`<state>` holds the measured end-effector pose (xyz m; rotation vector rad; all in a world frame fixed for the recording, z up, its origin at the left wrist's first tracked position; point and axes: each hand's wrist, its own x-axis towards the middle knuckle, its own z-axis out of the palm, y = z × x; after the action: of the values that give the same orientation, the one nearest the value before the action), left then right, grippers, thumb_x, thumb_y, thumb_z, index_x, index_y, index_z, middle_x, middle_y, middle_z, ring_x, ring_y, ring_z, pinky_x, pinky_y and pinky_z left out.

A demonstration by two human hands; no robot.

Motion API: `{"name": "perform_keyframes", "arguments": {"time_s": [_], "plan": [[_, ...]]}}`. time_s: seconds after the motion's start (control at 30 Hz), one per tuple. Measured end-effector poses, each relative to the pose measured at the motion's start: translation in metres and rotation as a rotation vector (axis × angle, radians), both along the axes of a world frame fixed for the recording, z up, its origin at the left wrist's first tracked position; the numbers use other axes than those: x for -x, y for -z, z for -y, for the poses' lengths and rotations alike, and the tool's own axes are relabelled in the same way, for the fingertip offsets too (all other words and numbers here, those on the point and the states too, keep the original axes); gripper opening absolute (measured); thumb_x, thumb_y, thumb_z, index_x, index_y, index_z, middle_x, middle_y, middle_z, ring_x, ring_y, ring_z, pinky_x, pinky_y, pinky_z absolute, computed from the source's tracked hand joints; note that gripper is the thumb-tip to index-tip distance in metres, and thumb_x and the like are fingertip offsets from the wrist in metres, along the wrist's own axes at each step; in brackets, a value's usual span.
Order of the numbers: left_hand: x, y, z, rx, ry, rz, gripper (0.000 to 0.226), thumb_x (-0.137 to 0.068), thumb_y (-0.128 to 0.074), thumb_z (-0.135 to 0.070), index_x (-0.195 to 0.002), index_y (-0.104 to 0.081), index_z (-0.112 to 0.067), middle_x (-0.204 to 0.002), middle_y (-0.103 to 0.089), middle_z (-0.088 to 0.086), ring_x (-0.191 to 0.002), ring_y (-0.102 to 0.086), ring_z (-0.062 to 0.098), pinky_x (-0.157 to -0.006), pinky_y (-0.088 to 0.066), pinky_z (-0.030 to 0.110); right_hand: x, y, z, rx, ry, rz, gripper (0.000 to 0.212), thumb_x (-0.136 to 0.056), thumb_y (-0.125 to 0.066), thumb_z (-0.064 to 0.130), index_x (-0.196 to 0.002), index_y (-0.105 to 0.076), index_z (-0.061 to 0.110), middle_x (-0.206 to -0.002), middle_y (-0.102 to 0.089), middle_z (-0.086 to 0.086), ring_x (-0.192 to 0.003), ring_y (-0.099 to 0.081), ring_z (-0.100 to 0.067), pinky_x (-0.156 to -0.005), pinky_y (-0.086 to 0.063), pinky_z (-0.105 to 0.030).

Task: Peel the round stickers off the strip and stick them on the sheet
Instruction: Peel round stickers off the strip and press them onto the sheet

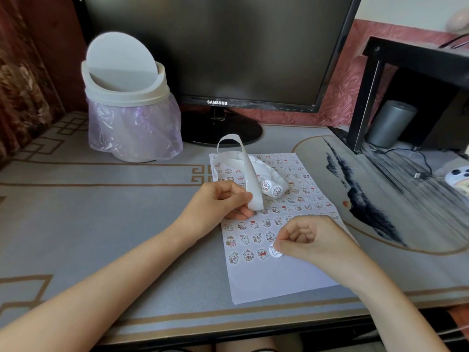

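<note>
Pinching a sticker (275, 251) onto the sheet's (279, 278) lowest row, the right hand (309, 240) extends a near-full grid, while the left hand (220, 201) grips the strip (250, 179) above it; some stickers seemingly remain, with bare paper only below that row.

The only word I can read is SAMSUNG. It is in small white capital letters on the monitor (215, 47), centred on the black lower edge of its frame, at the far side of the desk (101, 212). To the right along that same edge are a few tiny pale marks, too small for me to read. The round stickers (256, 237) on the sheet (279, 280), near the middle of the desk, carry little cartoon animals, some with a small red heart. Any lettering on them is too small to tell. The stickers on the strip (250, 171) show the same kind of drawing.
</note>
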<state>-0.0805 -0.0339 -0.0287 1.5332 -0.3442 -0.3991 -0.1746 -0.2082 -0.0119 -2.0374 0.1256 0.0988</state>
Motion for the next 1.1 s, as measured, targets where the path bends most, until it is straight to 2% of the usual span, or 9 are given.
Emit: {"name": "perform_keyframes", "arguments": {"time_s": [0.3, 0.47, 0.6, 0.83, 1.1], "plan": [[-0.0007, 0.0011, -0.0001, -0.006, 0.005, -0.002, 0.01, -0.089, -0.06, -0.008, -0.083, -0.063, 0.001, -0.073, -0.071, 0.013, -0.066, -0.069, 0.015, -0.07, -0.058, 0.022, 0.0006, 0.0004, -0.0004, 0.036, -0.007, 0.005, 0.012, -0.074, -0.075, 0.004, -0.068, -0.068, 0.012, -0.064, -0.066, 0.004, -0.057, -0.054, -0.003, -0.058, -0.044, -0.012], [-0.0007, 0.0009, -0.0001, -0.012, 0.005, -0.002, 0.011, -0.089, -0.06, -0.008, -0.085, -0.063, 0.002, -0.078, -0.071, 0.016, -0.069, -0.069, 0.016, -0.072, -0.058, 0.023, 0.0005, 0.0002, -0.0001, 0.047, -0.009, 0.01, 0.007, -0.074, -0.074, 0.005, -0.071, -0.069, 0.009, -0.067, -0.067, -0.001, -0.058, -0.053, -0.004, -0.058, -0.044, -0.012], [-0.0007, 0.0013, -0.0005, -0.03, 0.002, 0.005, 0.011, -0.088, -0.061, -0.01, -0.085, -0.063, 0.0, -0.08, -0.071, 0.018, -0.071, -0.069, 0.019, -0.075, -0.058, 0.026, 0.0008, 0.0001, 0.0003, 0.052, -0.013, 0.011, 0.006, -0.074, -0.074, 0.005, -0.072, -0.069, 0.009, -0.064, -0.065, 0.005, -0.054, -0.052, 0.0, -0.056, -0.041, -0.009], [0.0001, 0.0006, -0.0005, -0.024, 0.01, 0.005, 0.01, -0.089, -0.06, -0.009, -0.082, -0.063, -0.001, -0.077, -0.071, 0.016, -0.068, -0.069, 0.016, -0.071, -0.058, 0.022, 0.0011, 0.0031, -0.0007, 0.066, -0.006, 0.029, 0.008, -0.075, -0.074, 0.006, -0.071, -0.068, 0.011, -0.063, -0.063, 0.004, -0.051, -0.049, 0.001, -0.055, -0.041, -0.01], [-0.0001, 0.0014, -0.0004, -0.05, 0.023, 0.02, 0.011, -0.089, -0.061, -0.01, -0.081, -0.064, -0.004, -0.083, -0.072, 0.018, -0.072, -0.069, 0.018, -0.072, -0.057, 0.021, 0.0039, 0.0056, -0.0031, 0.164, 0.01, 0.086, 0.011, -0.075, -0.074, 0.009, -0.069, -0.066, 0.015, -0.047, -0.054, 0.018, -0.046, -0.044, 0.003, -0.05, -0.034, -0.008]]}}
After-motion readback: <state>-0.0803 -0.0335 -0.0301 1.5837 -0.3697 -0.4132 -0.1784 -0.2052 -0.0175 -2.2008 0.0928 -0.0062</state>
